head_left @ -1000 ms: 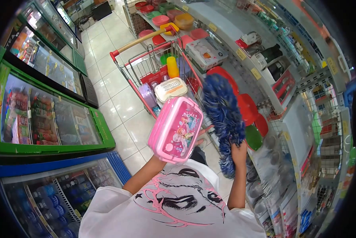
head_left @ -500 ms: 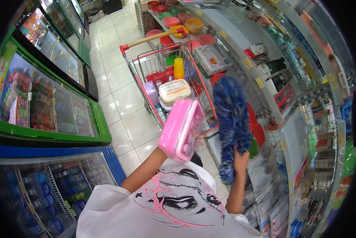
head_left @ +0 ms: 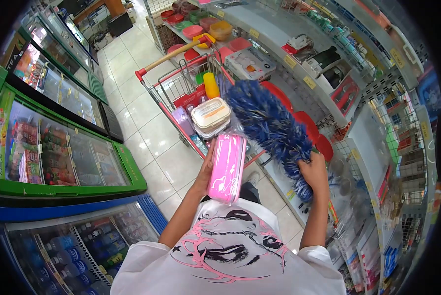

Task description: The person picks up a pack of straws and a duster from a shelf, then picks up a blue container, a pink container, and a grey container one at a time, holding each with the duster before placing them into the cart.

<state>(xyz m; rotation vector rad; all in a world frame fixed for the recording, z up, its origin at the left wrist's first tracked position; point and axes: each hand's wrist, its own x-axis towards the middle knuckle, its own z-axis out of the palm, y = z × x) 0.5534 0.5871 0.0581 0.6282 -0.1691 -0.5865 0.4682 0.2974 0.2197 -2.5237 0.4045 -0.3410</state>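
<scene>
In front of my chest, my left hand (head_left: pixel 208 164) grips a pink plastic-wrapped lunch box (head_left: pixel 228 167) from its left side; the fingers beneath are mostly hidden. My right hand (head_left: pixel 313 169) is closed around a fluffy blue duster (head_left: pixel 272 128) near its lower end. The duster slants up and left, its far end by the right side of a shopping cart (head_left: pixel 154 73). Inside the cart are stacked cream-lidded food containers (head_left: pixel 210 113), a yellow cup (head_left: pixel 211 85) and a lilac item (head_left: pixel 182 118).
Shelving (head_left: pixel 319 88) with boxed goods runs along the right. Colourful plastic bowls (head_left: pixel 221 30) and a boxed item (head_left: pixel 250 64) sit on its lower level, with red plastic pieces (head_left: pixel 306 123) nearer. Glass drink coolers (head_left: pixel 63 147) line the left. White floor tiles (head_left: pixel 154 132) lie between.
The lunch box has turned so its narrow pink side faces up. The duster has tilted from near upright to slanting left, its top nearer the cart. The camera view has shifted.
</scene>
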